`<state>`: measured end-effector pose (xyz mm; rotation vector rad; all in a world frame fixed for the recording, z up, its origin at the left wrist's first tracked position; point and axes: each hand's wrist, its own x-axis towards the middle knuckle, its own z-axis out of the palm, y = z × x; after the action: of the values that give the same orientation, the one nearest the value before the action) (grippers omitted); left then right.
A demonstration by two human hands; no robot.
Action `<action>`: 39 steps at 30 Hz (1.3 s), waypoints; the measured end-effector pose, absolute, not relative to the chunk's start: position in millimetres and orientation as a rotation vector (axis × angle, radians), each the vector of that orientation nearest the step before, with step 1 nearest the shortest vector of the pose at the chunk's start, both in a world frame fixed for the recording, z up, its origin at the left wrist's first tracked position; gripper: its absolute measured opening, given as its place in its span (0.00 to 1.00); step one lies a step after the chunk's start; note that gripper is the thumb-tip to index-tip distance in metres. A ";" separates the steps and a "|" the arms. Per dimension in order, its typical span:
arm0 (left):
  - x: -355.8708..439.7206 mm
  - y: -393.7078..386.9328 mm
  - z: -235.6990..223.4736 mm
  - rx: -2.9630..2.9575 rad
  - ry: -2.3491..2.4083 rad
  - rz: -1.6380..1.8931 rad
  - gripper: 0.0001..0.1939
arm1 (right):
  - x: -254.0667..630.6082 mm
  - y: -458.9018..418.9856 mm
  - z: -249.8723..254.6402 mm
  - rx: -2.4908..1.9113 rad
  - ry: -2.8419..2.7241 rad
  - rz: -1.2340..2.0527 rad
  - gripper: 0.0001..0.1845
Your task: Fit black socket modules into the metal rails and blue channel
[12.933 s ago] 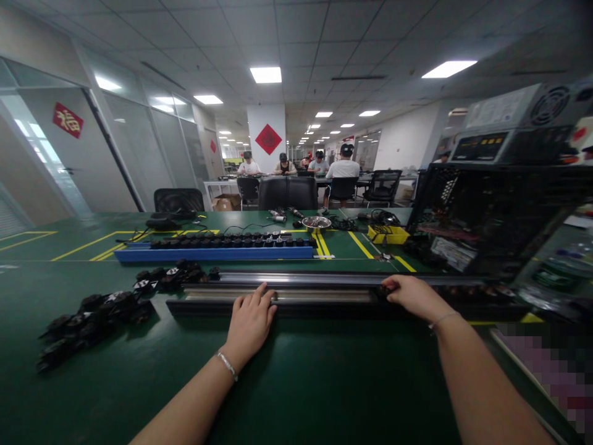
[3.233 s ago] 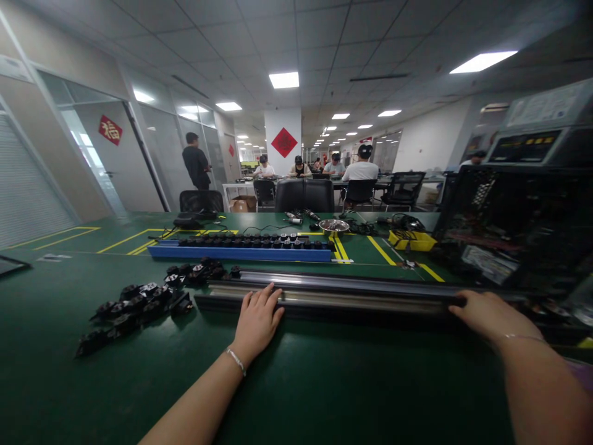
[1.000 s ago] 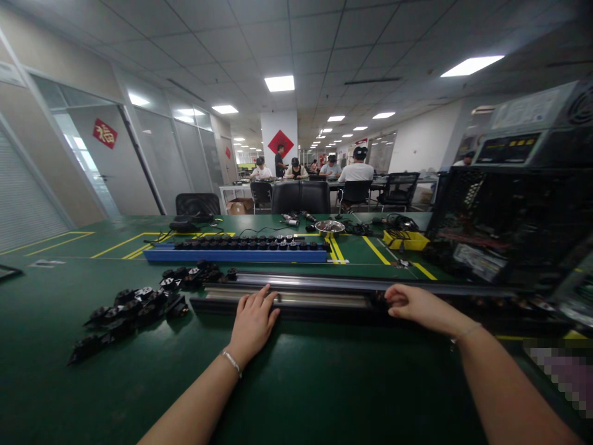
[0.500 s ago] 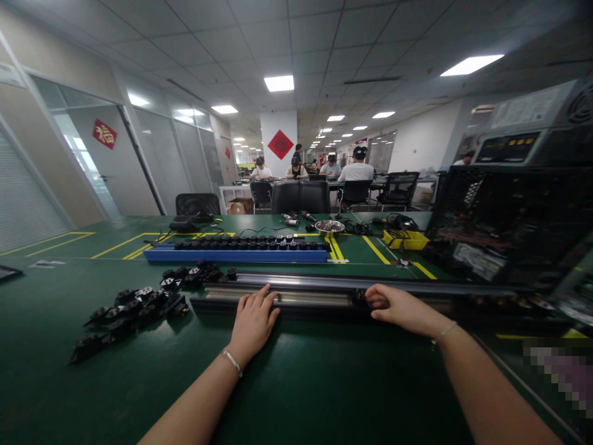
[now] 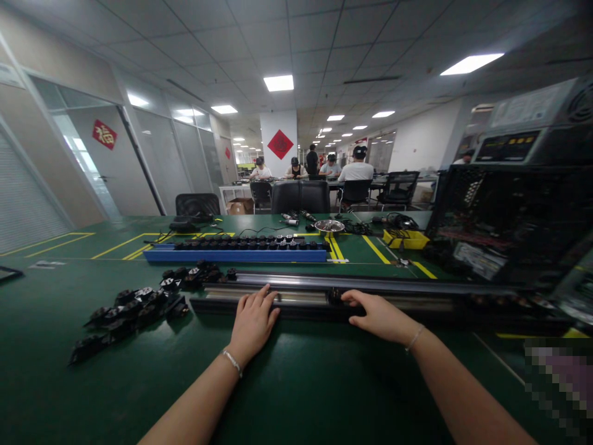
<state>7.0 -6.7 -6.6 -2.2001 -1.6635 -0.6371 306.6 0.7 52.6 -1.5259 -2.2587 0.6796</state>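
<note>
Across the green table in front of me lies a long black-edged rail (image 5: 301,299) with a shiny metallic channel. My left hand (image 5: 252,322) rests on its left part, fingers stretched over the channel. A small black part (image 5: 334,296) sits in the channel between my hands. My right hand (image 5: 383,315) is just right of that part, fingertips at its side and thumb apart from the fingers; I cannot tell whether they touch. Behind runs a second metallic rail (image 5: 296,281). Small black parts (image 5: 134,303) are heaped to the left.
Farther back stands a blue strip (image 5: 236,254) bearing rows of black parts. Beyond it are a metal bowl (image 5: 330,227), cables and a yellow tray (image 5: 406,239). An opened computer case (image 5: 500,228) stands on the right. People sit at a distant table.
My right hand has moved left along the rail, and the small black part has shifted left too. Its fingers have opened somewhat. My left hand has stayed in place.
</note>
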 end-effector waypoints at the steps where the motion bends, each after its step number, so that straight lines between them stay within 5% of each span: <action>1: 7.1 -6.8 -6.5 -2.201 -1.665 -0.641 0.19 | 304.1 -0.1 52.5 -1.522 -2.281 0.650 0.25; 26: 16.9 -6.6 0.5 -2.268 -1.810 -0.594 0.22 | 272.0 -3.7 29.2 -1.336 -2.450 0.293 0.29; 39: 80.1 21.4 21.8 -2.612 -1.832 -0.940 0.26 | 263.5 -11.4 16.6 -1.395 -2.484 0.125 0.36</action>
<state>80.1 21.4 21.8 -2.6116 -1.8317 -0.9397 263.5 -11.4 16.6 -1.3954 -2.4840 0.1251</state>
